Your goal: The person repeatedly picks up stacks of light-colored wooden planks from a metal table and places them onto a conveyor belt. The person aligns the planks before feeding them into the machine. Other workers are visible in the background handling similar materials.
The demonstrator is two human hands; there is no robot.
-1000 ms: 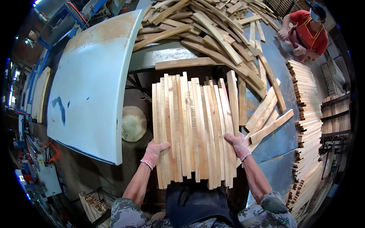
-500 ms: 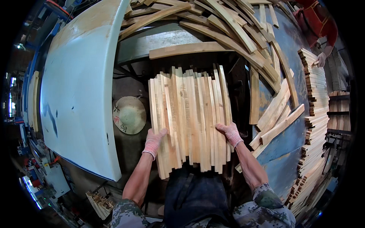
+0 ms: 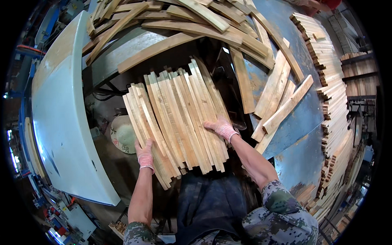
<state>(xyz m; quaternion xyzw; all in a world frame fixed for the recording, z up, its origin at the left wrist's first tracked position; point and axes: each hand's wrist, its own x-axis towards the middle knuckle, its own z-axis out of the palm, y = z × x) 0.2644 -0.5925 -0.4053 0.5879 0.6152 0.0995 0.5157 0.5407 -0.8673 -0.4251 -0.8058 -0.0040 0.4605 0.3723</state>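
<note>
A wide bundle of narrow, pale wooden strips (image 3: pixel 175 118) lies side by side in front of my body, their ends uneven. My left hand (image 3: pixel 145 155), in a pinkish knitted glove, grips the bundle's left edge low down, thumb on top. On the other side my right hand (image 3: pixel 221 129), gloved alike, presses its thumb over the strips near the right edge, its fingers partly hidden beneath. Squeezed between both hands, the strips lean a little to the left at their far ends. What bears the bundle from below is hidden.
Loose curved boards (image 3: pixel 196 26) are heaped at the back. A blue metal table (image 3: pixel 302 147) on the right carries more boards and a long row of stacked strips (image 3: pixel 332 98). A large pale panel (image 3: pixel 61 110) stands left; a round hat-like object (image 3: pixel 122 134) sits below. Another person's arm (image 3: pixel 314 5) shows far right.
My view has turned, so the surroundings shift left. The bundle now tilts, its far ends swung left, and my right hand sits further in over its strips.
</note>
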